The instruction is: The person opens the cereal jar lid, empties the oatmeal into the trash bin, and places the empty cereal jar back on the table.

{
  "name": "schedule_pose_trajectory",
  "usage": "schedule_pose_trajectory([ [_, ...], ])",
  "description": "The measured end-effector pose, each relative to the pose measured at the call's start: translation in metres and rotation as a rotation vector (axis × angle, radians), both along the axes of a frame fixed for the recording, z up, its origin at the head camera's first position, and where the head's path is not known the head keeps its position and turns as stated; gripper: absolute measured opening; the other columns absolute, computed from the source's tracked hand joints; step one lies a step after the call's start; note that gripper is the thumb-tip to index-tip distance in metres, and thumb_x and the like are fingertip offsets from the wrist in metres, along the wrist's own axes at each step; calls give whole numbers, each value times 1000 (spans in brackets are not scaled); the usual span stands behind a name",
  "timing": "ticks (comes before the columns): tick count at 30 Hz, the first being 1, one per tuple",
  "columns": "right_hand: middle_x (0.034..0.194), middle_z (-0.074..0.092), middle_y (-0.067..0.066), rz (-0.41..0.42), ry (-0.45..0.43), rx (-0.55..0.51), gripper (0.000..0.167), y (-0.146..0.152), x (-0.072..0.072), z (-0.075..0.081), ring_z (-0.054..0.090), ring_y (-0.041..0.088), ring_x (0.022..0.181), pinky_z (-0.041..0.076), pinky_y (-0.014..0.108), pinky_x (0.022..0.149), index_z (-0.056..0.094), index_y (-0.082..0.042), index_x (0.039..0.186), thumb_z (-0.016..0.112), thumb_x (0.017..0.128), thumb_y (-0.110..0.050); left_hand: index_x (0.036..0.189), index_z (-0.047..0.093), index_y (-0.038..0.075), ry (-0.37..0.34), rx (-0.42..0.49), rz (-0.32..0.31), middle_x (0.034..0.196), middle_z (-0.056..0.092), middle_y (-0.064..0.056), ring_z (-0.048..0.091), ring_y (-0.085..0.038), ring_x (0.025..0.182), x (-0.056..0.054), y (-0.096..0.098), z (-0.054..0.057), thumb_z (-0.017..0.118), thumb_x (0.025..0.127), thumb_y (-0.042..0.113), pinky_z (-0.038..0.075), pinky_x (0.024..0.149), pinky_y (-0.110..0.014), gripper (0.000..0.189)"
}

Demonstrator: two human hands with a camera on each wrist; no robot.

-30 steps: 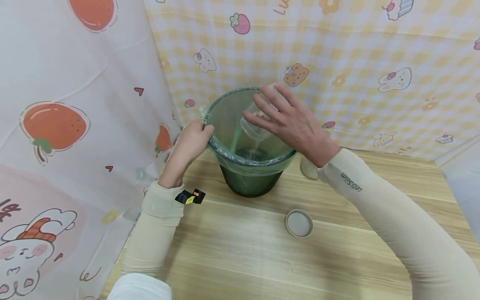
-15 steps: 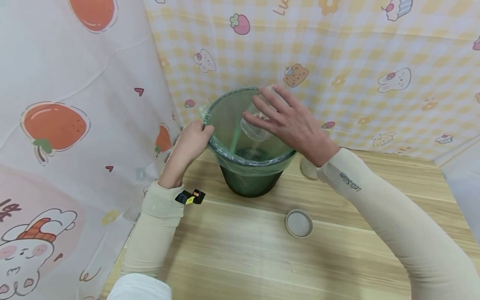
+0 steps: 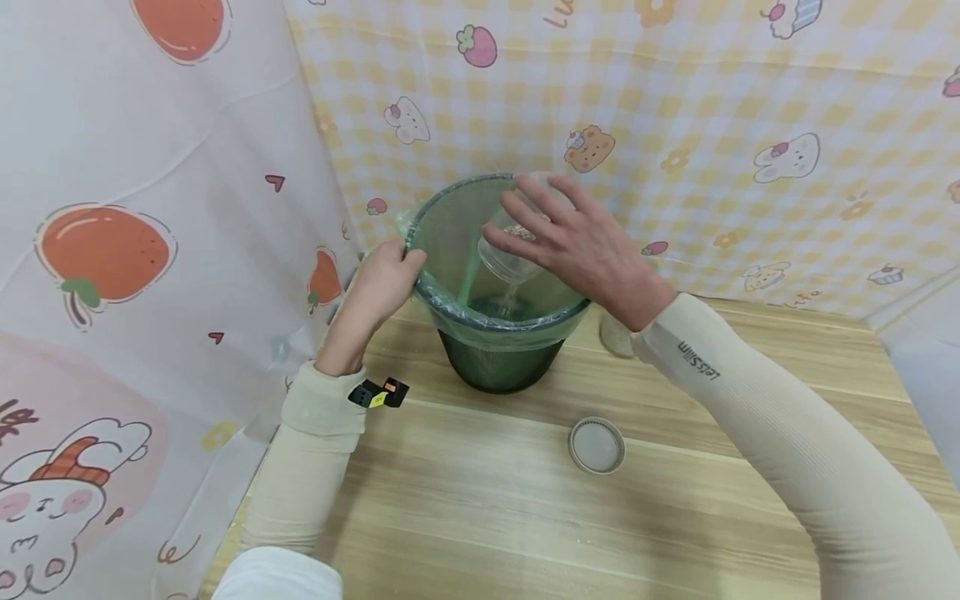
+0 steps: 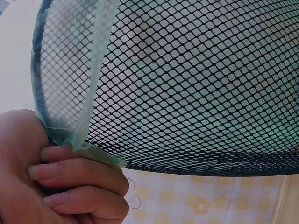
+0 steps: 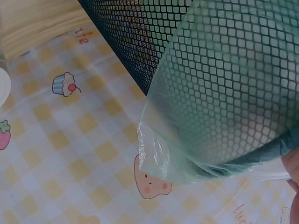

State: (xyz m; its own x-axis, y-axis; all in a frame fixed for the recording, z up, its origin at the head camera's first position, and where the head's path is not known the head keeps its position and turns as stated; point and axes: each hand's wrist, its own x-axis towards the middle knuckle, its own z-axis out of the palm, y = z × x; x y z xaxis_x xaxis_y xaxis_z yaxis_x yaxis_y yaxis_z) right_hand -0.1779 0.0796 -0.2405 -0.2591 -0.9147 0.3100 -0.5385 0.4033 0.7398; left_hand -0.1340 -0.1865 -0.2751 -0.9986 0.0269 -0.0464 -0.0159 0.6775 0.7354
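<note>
Nearest you on the desk (image 3: 465, 492): a round lid (image 3: 597, 446), pale inside, rim ridged. Beyond it, the bin (image 3: 498, 365), dark mesh, upright, its green liner (image 3: 487, 335) folded over the rim. Your left hand (image 3: 386, 279) grips rim and liner, fingers curled tight. Your right hand (image 3: 581, 246) holds the cup (image 3: 504, 262), fingers spread and curved round its side; thumb hidden in the head view. Cup: clear, tipped mouth-down over the bin, grainy matter inside, faint pale trail below the mouth. Your hand covers much of it. Your right wrist partly hides a jar (image 3: 615, 336) beside the bin. Behind: checked cloth (image 3: 690, 100).
</note>
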Motion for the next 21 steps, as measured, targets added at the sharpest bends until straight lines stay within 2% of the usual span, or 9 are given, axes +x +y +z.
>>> schedule_pose_trajectory([
  [5, 140, 40, 14, -15, 0, 20, 78, -1, 2, 1, 33, 34, 130, 30, 46, 102, 37, -24, 142, 74, 78, -2, 77, 36, 6, -6, 2, -2, 70, 38, -10, 34, -22, 55, 1, 0, 1, 32, 100, 24, 34, 55, -35, 30],
  [13, 140, 37, 14, -24, -19, 38, 78, -1, 3, 3, 31, 32, 132, 37, 45, 92, 35, -26, 142, 73, 78, 0, 76, 37, 6, 0, -13, 9, 70, 39, -10, 35, -23, 55, 0, 0, 1, 33, 99, 25, 34, 54, -36, 30],
  [21, 140, 38, 13, -18, -9, 39, 79, -2, 3, 3, 31, 32, 131, 38, 45, 90, 35, -27, 141, 75, 76, -3, 75, 38, 6, 8, -35, 13, 69, 40, -9, 35, -22, 54, 2, 0, 1, 34, 98, 26, 34, 54, -35, 31],
])
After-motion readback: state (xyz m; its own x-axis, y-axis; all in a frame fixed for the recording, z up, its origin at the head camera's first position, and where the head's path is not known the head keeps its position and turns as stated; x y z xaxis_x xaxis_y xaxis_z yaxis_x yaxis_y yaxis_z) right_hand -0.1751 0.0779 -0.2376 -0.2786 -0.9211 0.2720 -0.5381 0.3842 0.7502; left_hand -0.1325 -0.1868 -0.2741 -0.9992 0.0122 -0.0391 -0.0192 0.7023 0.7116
